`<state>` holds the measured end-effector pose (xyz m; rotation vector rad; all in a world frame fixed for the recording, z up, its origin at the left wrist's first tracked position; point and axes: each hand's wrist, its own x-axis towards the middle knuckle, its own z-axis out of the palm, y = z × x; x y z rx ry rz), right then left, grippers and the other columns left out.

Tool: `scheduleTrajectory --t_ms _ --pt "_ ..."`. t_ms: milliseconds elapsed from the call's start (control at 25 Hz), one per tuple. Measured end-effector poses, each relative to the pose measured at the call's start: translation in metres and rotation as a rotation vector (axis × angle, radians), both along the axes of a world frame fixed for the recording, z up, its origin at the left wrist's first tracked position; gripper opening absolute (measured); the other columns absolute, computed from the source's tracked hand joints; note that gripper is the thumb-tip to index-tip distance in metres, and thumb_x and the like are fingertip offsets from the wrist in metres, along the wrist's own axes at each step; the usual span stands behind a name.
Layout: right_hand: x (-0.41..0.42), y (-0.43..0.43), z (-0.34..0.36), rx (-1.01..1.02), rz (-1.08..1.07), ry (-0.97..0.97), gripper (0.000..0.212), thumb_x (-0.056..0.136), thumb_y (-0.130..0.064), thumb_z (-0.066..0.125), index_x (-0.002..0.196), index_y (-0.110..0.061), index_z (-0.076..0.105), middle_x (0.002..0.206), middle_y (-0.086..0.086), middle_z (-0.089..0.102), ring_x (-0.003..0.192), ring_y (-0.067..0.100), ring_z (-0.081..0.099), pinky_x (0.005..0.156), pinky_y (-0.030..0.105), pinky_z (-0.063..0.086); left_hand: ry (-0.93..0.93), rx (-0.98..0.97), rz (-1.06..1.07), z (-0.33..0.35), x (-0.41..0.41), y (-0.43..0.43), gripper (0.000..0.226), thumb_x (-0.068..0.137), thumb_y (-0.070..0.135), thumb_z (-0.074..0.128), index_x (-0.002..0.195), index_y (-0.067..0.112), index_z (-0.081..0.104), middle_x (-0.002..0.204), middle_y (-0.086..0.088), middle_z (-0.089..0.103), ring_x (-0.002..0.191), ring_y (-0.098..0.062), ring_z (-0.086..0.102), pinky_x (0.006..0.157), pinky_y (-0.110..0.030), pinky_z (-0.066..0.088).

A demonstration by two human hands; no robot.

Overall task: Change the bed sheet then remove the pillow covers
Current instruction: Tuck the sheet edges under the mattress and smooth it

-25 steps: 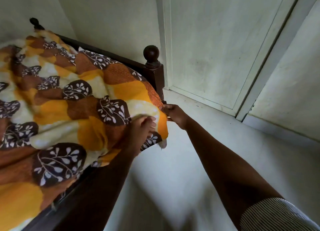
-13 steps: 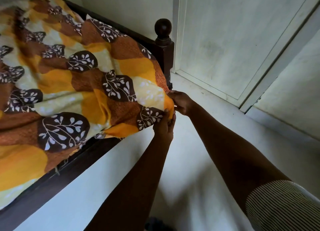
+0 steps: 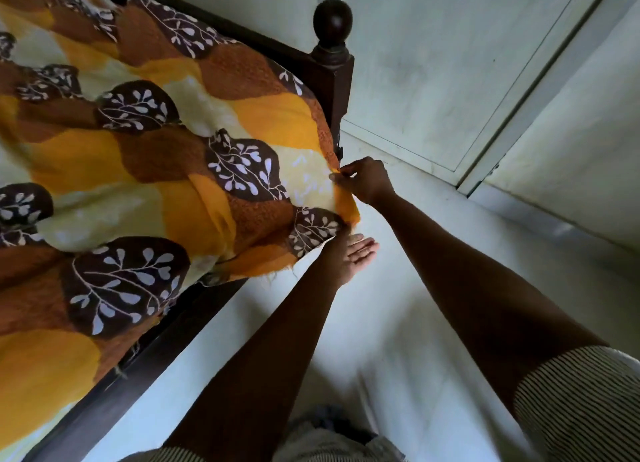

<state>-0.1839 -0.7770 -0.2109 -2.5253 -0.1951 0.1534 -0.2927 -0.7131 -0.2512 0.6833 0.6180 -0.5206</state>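
Right hand [image 3: 367,182] pinches the sheet [image 3: 194,170] corner; left hand [image 3: 355,259], fingers straight, lies just below it. Likely tucking: hold corner taut, sweep hem under.

Both your arms outstretched.
Your right hand [image 3: 367,181] pinches the bed sheet [image 3: 173,170]; your left hand [image 3: 354,258] lies open, palm up.

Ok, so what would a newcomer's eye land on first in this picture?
The bold orange, brown and cream leaf-print bed sheet fills the left side, draped over the dark bed frame. At its corner the right hand pinches the edge while the left hand lies open just below. Behind them stands a dark bedpost with a round knob.
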Motion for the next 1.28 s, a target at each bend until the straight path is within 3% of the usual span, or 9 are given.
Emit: scheduleTrajectory --t_ms 80,280,360,480,680,840,1000,1160,1280 --pt "0.008 0.007 0.001 -0.046 0.016 0.081 0.040 0.086 -0.041 0.063 0.109 -0.008 0.070 0.116 0.013 0.065 0.110 0.029 0.057 0.088 0.032 0.044 -0.036 0.142 -0.178 0.013 -0.012 0.019 0.033 0.099 0.029 0.040 0.118 0.003 0.048 0.113 -0.019 0.061 0.104 -0.030 0.062 0.089 -0.034 0.050" --pt "0.011 0.016 0.005 -0.065 0.050 0.139 0.043 0.093 -0.039 0.052 0.111 -0.002 0.066 0.121 0.018 0.059 0.117 0.029 0.050 0.092 0.030 0.037 -0.094 0.438 0.196 0.040 -0.008 0.041 0.017 0.098 0.018 0.039 0.089 0.008 0.050 0.069 -0.005 0.059 0.039 -0.009 0.060 0.045 -0.018 0.049" --pt "0.010 0.017 0.009 -0.090 0.047 0.178 0.042 0.095 -0.039 0.048 0.099 -0.003 0.067 0.116 0.019 0.060 0.113 0.030 0.052 0.082 0.027 0.037 -0.151 0.439 0.444 0.039 -0.005 0.041 0.013 0.095 0.015 0.045 0.087 0.010 0.053 0.070 -0.001 0.055 0.046 -0.005 0.059 0.054 -0.019 0.048" --pt "0.007 0.013 0.015 -0.080 0.036 0.189 0.037 0.094 -0.039 0.050 0.067 -0.013 0.052 0.103 0.019 0.063 0.107 0.029 0.055 0.072 0.022 0.029 -0.214 -0.014 0.695 0.038 0.000 0.036 0.020 0.099 0.020 0.041 0.102 0.006 0.055 0.094 -0.007 0.060 0.082 -0.015 0.061 0.076 -0.029 0.050" --pt "0.017 0.005 0.013 0.074 0.093 0.223 0.041 0.088 -0.034 0.060 0.114 -0.003 0.059 0.115 0.016 0.063 0.108 0.028 0.057 0.081 0.029 0.042 -0.258 -0.197 0.951 0.031 0.009 0.027 0.046 0.099 0.038 0.025 0.124 0.007 0.048 0.133 -0.015 0.048 0.128 -0.029 0.043 0.107 -0.047 0.033" --pt "0.017 0.004 0.010 0.171 0.100 0.235 0.040 0.085 -0.029 0.065 0.117 -0.005 0.057 0.114 0.014 0.064 0.106 0.030 0.061 0.093 0.037 0.050 -0.332 -0.234 1.054 0.029 0.012 0.026 0.074 0.093 0.058 0.006 0.136 0.006 0.035 0.131 -0.016 0.047 0.127 -0.030 0.041 0.101 -0.050 0.030" --pt "0.023 0.005 0.005 0.247 0.095 0.254 0.040 0.085 -0.027 0.067 0.116 -0.005 0.055 0.107 0.009 0.063 0.100 0.026 0.061 0.092 0.038 0.051 -0.348 -0.285 1.133 0.028 0.020 0.024 0.075 0.092 0.057 0.011 0.142 0.004 0.029 0.145 -0.016 0.037 0.135 -0.032 0.033 0.105 -0.050 0.027" --pt "0.026 0.014 -0.008 0.615 -0.122 0.378 0.011 0.081 -0.016 0.071 0.076 -0.010 0.062 0.064 0.001 0.060 0.047 0.006 0.058 0.054 0.020 0.052 -0.453 -0.391 1.103 0.016 0.020 0.026 0.065 0.089 0.050 0.020 0.131 0.006 0.042 0.119 -0.016 0.055 0.129 -0.032 0.041 0.097 -0.050 0.033" --pt "0.026 0.020 -0.021 0.930 -0.176 0.565 0.011 0.086 -0.006 0.061 0.075 -0.007 0.062 0.063 0.006 0.062 0.056 0.015 0.059 0.058 0.021 0.050 -0.561 -0.388 1.043 0.012 0.017 0.028 0.061 0.076 0.046 0.033 0.118 0.006 0.050 0.117 -0.014 0.056 0.120 -0.033 0.048 0.100 -0.051 0.032"
